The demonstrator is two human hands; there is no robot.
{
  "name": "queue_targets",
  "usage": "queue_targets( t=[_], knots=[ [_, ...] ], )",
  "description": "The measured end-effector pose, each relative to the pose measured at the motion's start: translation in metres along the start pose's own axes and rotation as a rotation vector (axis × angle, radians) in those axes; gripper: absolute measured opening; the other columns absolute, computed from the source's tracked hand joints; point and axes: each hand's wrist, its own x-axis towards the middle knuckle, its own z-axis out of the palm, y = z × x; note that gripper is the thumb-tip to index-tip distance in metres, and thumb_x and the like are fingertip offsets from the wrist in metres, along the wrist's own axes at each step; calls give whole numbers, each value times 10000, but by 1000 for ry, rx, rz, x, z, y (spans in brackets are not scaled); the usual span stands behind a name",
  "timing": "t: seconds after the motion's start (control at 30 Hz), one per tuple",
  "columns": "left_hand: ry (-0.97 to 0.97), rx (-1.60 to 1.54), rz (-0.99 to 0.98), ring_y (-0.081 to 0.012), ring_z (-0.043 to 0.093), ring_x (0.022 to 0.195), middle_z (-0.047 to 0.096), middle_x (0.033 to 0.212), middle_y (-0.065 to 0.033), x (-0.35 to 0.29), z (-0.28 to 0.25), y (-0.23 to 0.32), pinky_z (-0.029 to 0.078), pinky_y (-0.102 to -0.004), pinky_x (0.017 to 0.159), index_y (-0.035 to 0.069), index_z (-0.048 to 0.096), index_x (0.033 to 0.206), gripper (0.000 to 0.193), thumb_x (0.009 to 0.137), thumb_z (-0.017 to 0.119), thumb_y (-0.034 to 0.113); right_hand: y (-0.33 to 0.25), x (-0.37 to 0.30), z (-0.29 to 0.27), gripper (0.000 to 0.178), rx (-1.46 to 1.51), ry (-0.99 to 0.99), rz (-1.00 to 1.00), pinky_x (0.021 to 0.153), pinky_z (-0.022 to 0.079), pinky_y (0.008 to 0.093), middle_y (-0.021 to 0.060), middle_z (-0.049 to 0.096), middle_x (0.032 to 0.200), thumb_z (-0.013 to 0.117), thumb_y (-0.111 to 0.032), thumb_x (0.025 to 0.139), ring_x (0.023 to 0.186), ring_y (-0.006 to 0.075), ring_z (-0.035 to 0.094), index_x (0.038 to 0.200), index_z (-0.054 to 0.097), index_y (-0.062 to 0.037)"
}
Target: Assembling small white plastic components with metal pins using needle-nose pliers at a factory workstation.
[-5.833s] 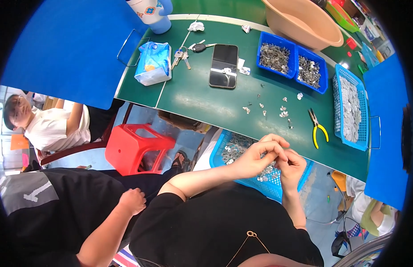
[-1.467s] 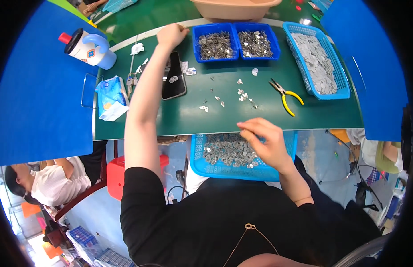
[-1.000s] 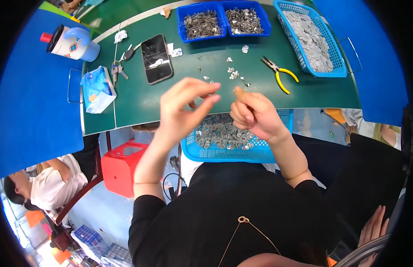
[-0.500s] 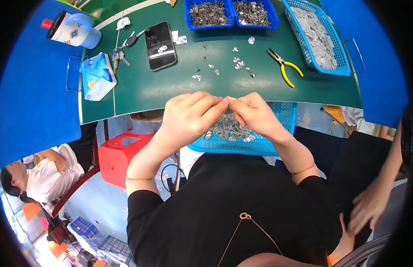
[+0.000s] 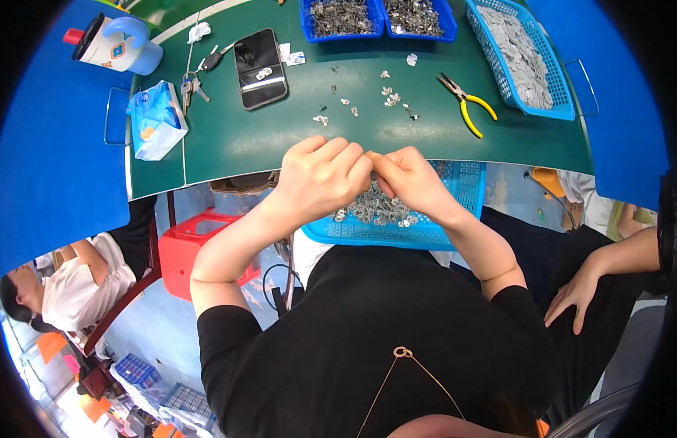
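My left hand and my right hand meet fingertip to fingertip at the table's front edge. Both are closed, and whatever they pinch is hidden behind the fingers. Under them, on my lap, rests a light-blue plastic basket holding a heap of small metal pieces. Beyond my hands, a few small silvery parts and some darker clips lie scattered on the green table. To the right of them are pliers with yellow handles, their jaws slightly apart.
Two dark-blue bins of metal parts stand at the back, with a blue basket of flat grey pieces at right. A phone, keys, a tissue pack and a cup are at left. Other people sit on both sides; a red stool is left.
My left hand has curled more tightly, its knuckles turned up, and its elbow has swung outward. My right hand stays nearly in place. At right, another person's hand and forearm have moved up.
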Motion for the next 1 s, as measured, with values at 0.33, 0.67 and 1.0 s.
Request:
queue_targets(
  t=[0.33, 0.67, 1.0],
  knots=[
    [43, -523, -119, -184, 662, 748, 672, 857, -24, -5, -7, -12, 525, -286, 584, 86, 685, 879, 220, 676, 767, 109, 0, -2, -10, 485, 92, -128, 60, 445, 262, 234, -26, 421, 452, 460, -232, 923, 456, 41, 356, 469, 471, -61],
    [90, -160, -18, -140, 671, 786, 670, 863, -13, -15, 6, 4, 504, -249, 584, 69, 645, 826, 174, 674, 715, 115, 1, 0, -2, 495, 53, -121, 81, 425, 247, 239, -42, 412, 448, 457, -265, 937, 443, 35, 342, 483, 485, -70],
    [156, -562, -168, -162, 655, 665, 658, 769, -23, -19, 19, -9, 494, -245, 555, 49, 616, 789, 168, 659, 722, 33, 4, -3, -1, 493, -2, -117, 37, 424, 260, 232, -37, 426, 466, 476, -278, 956, 450, 31, 348, 518, 493, -52]
  ],
)
